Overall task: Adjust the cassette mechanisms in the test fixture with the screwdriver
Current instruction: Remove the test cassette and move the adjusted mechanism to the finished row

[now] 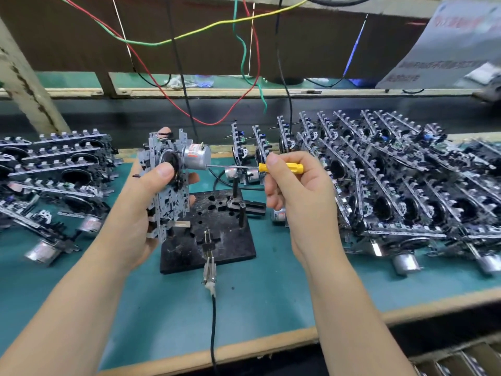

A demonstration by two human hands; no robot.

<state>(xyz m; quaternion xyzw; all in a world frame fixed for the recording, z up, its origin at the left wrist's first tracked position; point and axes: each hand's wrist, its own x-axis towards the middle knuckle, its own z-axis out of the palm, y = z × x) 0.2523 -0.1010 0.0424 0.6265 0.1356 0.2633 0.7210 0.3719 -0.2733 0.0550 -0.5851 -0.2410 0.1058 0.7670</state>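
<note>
We work at a counter [271, 294] with a teal mat. To the right of the right grip lies a large heap of mechanisms [393, 185], packed on edge in rows; to the left of the left grip lies a smaller pile [54, 169], mostly flat. Below and between the two grips stands the black fixture [225, 234], a perforated plate with upright pins, holding no mechanism. From its near edge a metal probe [209, 264] runs toward us, joined to a black cable [213, 327]. Above both grips hang coloured wires [162, 42] before a brown board.

Our left hand [135, 213] holds one mechanism [168, 183] upright above the fixture's left edge: the thumb presses its black flywheel [169, 161], and fingertips show behind the frame. The silver motor [196, 156] juts from the mechanism toward the right grip.

Our right hand [298, 191] pinches the screwdriver [282, 167] by its yellow handle, thumb on the near side and fingers curled over it. The thin shaft lies level, pointing left from that grip; its tip meets the motor's end face, just right of the left thumb.
</note>
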